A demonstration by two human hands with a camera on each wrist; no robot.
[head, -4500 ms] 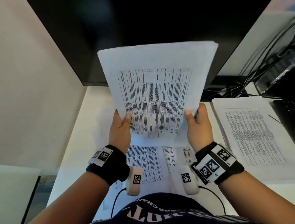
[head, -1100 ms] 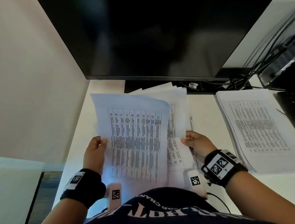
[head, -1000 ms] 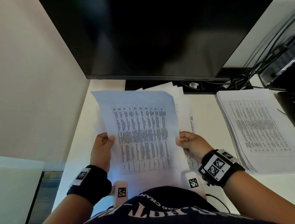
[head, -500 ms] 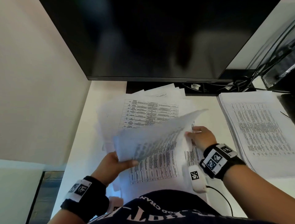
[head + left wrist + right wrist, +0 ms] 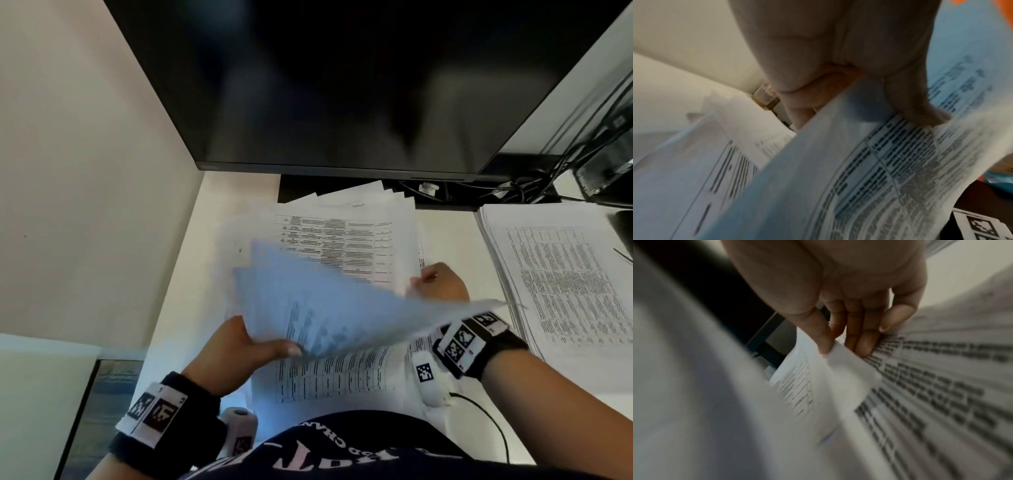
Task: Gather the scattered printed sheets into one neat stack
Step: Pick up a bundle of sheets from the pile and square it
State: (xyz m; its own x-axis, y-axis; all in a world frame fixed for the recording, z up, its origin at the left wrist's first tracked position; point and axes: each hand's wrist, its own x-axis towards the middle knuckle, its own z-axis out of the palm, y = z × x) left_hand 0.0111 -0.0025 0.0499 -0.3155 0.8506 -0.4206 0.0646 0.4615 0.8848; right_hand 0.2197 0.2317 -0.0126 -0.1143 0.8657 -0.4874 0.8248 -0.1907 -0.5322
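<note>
My left hand (image 5: 274, 346) pinches a bundle of printed sheets (image 5: 342, 308) at its near left edge, thumb on top. The bundle lies tilted and motion-blurred above the desk, and its far corner reaches over my right wrist. In the left wrist view the thumb (image 5: 920, 112) presses the top page of the bundle (image 5: 859, 178). My right hand (image 5: 433, 284) is down on the scattered sheets (image 5: 342, 236) fanned on the desk. There my right hand (image 5: 840, 350) pinches the lifted corner of one loose sheet (image 5: 844, 369) between thumb and fingers.
A thick, squared stack of printed pages (image 5: 565, 284) lies on the desk at the right. A dark monitor (image 5: 342, 85) stands over the back of the desk, with cables (image 5: 513, 188) behind. A wall panel closes the left side. The desk's left edge drops to the floor.
My right hand has let go of the bundle and dropped onto the loose sheets on the desk. My left hand alone has tipped the bundle from upright to nearly flat and swung it rightwards.
</note>
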